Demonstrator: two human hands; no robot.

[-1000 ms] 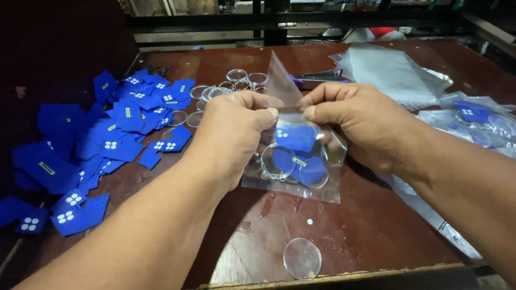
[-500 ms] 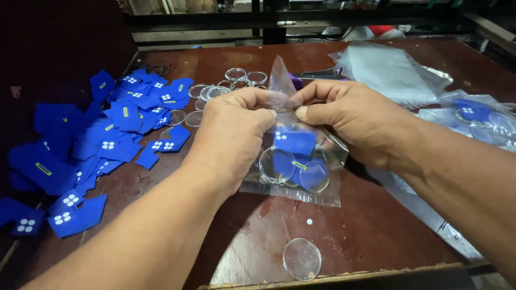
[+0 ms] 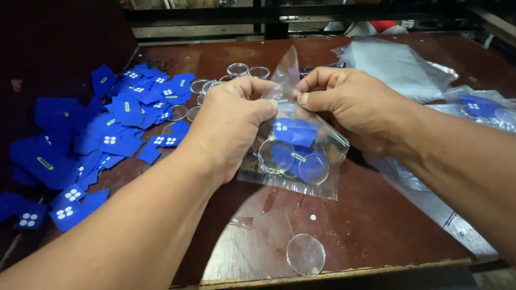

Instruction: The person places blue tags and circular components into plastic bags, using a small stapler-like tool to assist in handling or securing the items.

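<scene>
Pinching the clear bag (image 3: 301, 161) top, left hand (image 3: 231, 126) and right hand (image 3: 355, 107) grip it tight.

One clear bag (image 3: 301, 161), two hands, many blue patches (image 3: 107, 129).

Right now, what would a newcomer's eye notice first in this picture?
At the centre, the left hand and right hand pinch the top of a clear plastic bag holding blue pieces and clear discs. To the left, a pile of blue fabric tags covers the dark red table. One clear disc lies alone near its front edge.
</scene>
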